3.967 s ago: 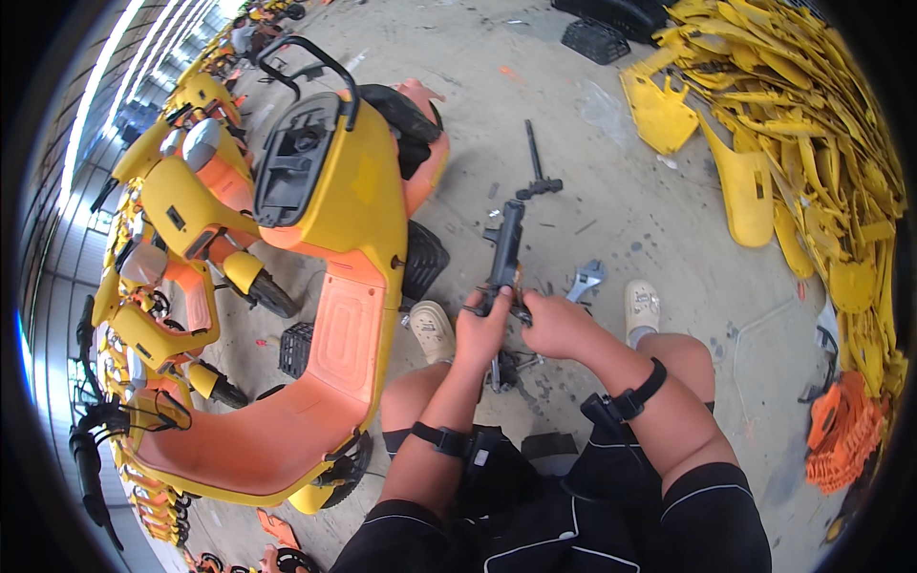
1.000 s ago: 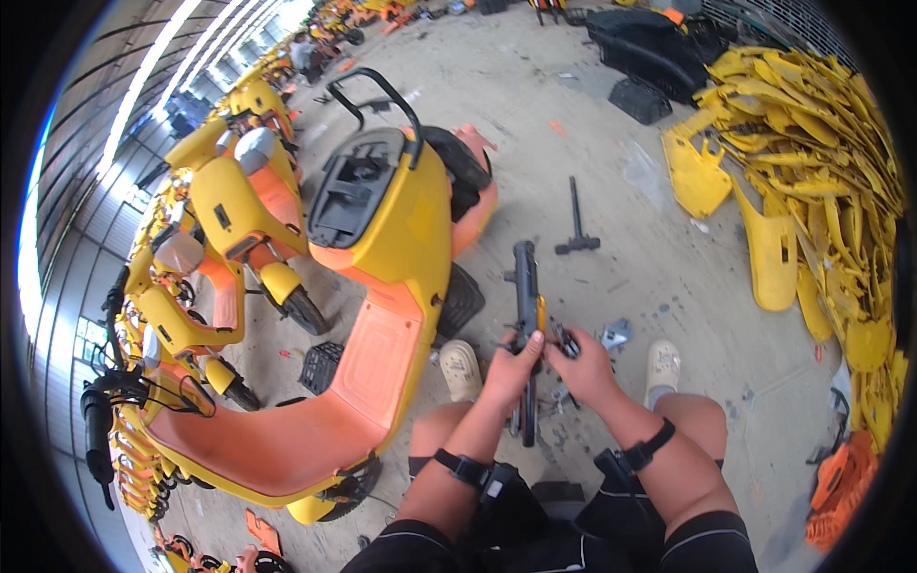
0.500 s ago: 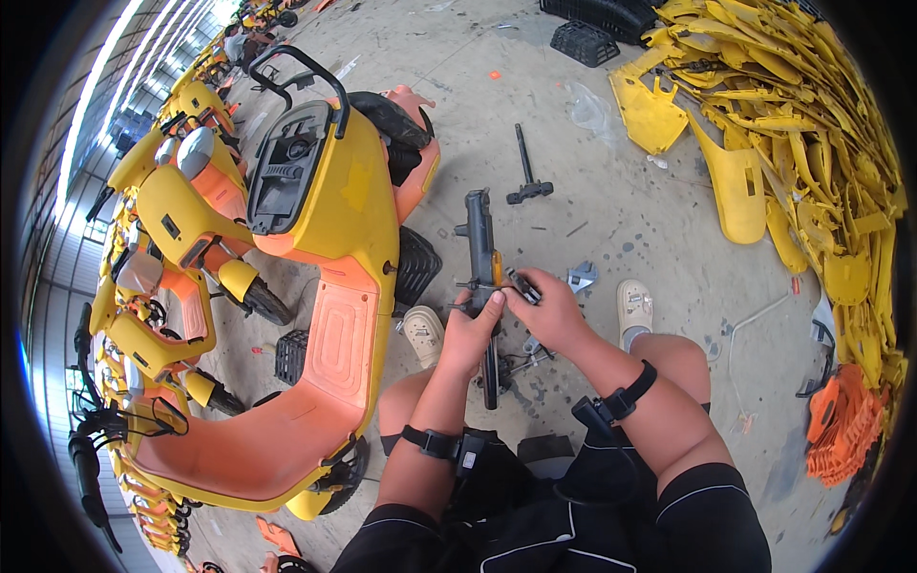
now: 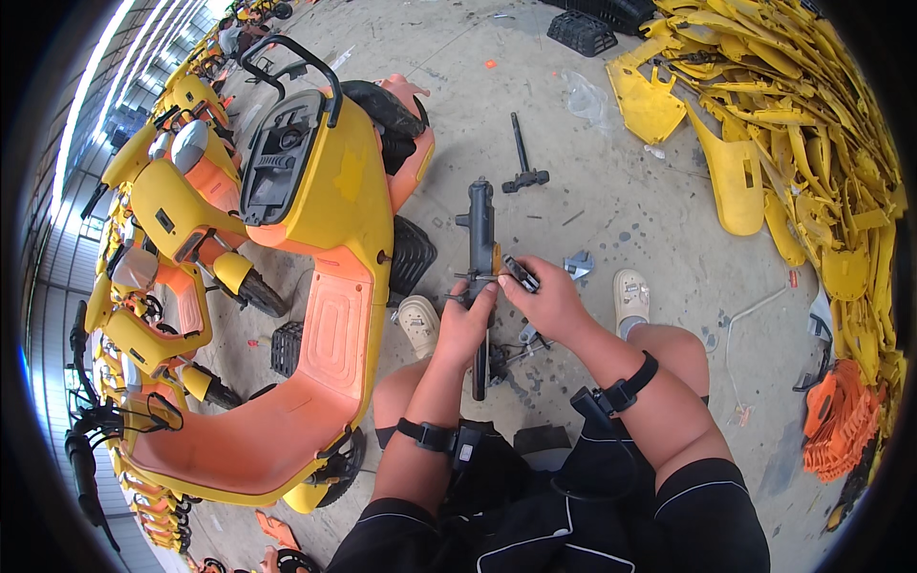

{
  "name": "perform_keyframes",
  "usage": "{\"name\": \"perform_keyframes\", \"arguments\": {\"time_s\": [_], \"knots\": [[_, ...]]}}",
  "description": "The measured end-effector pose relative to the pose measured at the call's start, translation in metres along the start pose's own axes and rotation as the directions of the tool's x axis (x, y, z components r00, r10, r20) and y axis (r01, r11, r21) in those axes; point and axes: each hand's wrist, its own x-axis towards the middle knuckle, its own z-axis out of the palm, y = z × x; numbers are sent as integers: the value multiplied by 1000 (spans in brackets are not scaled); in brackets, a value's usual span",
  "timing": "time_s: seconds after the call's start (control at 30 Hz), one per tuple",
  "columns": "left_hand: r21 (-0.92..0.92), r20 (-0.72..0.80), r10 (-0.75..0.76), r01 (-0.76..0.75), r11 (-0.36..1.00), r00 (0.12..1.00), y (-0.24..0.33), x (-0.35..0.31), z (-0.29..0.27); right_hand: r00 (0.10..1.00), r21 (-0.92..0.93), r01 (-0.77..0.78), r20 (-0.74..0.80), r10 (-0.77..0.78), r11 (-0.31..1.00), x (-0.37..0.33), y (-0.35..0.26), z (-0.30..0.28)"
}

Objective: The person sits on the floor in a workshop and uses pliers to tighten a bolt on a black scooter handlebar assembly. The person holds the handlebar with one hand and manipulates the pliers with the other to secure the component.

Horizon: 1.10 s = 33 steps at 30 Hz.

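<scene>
A dark grey tubular metal part (image 4: 480, 229) with short side stubs stands out in front of me, and its black lower shaft (image 4: 479, 372) shows below my hands. My left hand (image 4: 462, 329) is closed around its middle, by a thin crosswise rod. A yellow piece (image 4: 497, 258) lies along its right side. Close beside it, my right hand (image 4: 552, 304) grips a small dark metal tool (image 4: 521, 274), whose kind I cannot make out. Both thumbs nearly meet at the rod. An adjustable wrench (image 4: 578, 265) lies on the floor just beyond my right hand.
A yellow and orange scooter body (image 4: 344, 315) stands close on my left, with more scooters behind. A T-shaped dark metal part (image 4: 525, 180) lies ahead. Piled yellow panels (image 4: 802, 124) and stacked orange pieces (image 4: 841, 420) line the right. Black crates (image 4: 413, 258) sit by the scooter.
My view has shifted slightly. Both hands stay at the tubular part's middle, and the small tool in my right hand has turned a little. Nothing has been let go.
</scene>
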Motion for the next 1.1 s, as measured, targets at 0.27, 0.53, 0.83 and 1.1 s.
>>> {"name": "perform_keyframes", "arguments": {"time_s": [0.27,0.53,0.83,1.1], "knots": [[22,-44,14,-13,1000,999,-1,-1,5,999,12,-28,-24,28,1000,0,9,1],[104,-83,153,-144,984,985,-16,7,-1,999,-49,8,-37,-9,999,-2,11,4],[78,-137,162,-153,985,977,-12,6,5,1000,-34,-18,2,18,999,-4,7,4],[7,-269,92,-94,996,959,-12,13,1,935,205,-300,257,245,932,3,10,-4]]}}
